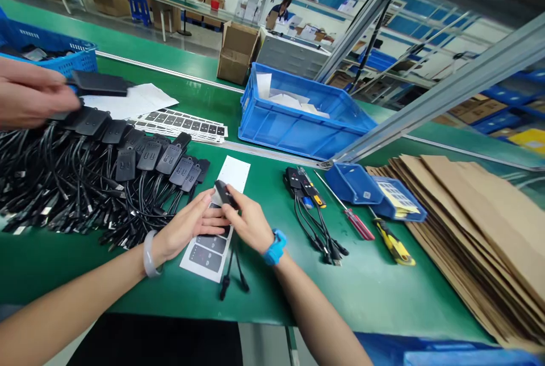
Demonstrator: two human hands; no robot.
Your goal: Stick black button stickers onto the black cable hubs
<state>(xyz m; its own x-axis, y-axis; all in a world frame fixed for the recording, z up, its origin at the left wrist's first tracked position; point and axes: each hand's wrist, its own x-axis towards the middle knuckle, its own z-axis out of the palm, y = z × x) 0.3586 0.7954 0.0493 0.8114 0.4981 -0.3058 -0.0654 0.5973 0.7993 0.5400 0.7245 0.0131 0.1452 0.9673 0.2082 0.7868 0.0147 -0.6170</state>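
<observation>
My right hand (249, 221), with a blue watch on its wrist, is closed round a small black plastic device (223, 192) whose two thin cables (233, 275) trail toward me. My left hand (189, 224), a pale bangle at its wrist, lies with fingers stretched flat on a white sticker sheet (215, 235) carrying dark labels, fingertips touching the device. Both hands meet over this sheet on the green table (63, 264).
A big heap of black cabled devices (93, 179) lies left. A co-worker's hand (29, 93) at far left holds one. More label sheets (183, 125), a blue crate (298, 113), small blue bins (353, 184), screwdrivers (355, 221), a yellow knife (394, 244), brown paper stacks (477, 230) right.
</observation>
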